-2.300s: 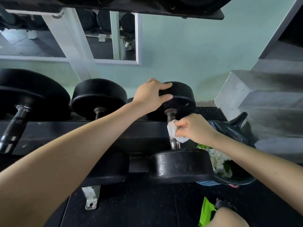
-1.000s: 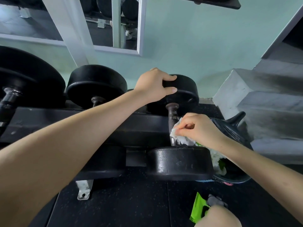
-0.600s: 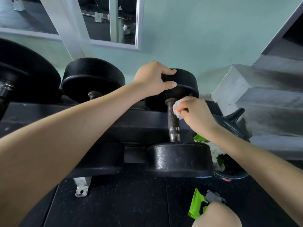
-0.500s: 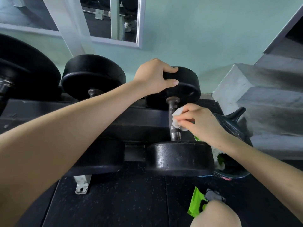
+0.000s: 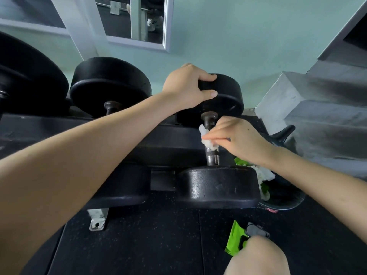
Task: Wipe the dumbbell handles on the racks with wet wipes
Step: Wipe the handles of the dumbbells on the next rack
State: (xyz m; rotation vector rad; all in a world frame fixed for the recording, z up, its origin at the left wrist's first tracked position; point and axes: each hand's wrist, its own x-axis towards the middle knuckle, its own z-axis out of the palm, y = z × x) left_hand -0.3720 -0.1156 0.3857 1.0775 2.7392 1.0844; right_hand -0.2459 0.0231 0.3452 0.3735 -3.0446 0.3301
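Left hand (image 5: 188, 86) curls over far head of dumbbell (image 5: 228, 100), thumb across its face, steadying it on rack (image 5: 168, 139). Firm grip needed so bar cannot roll. Handle (image 5: 212, 158) runs between the two heads, with wet wipe (image 5: 206, 139) bunched on its upper part. Right hand (image 5: 238, 139) pinches wipe against bar. Fingers blurred, seemingly pressed together. Good wipe means a stroke down the full length while twisting round the bar, so the bare lower end gets covered too.
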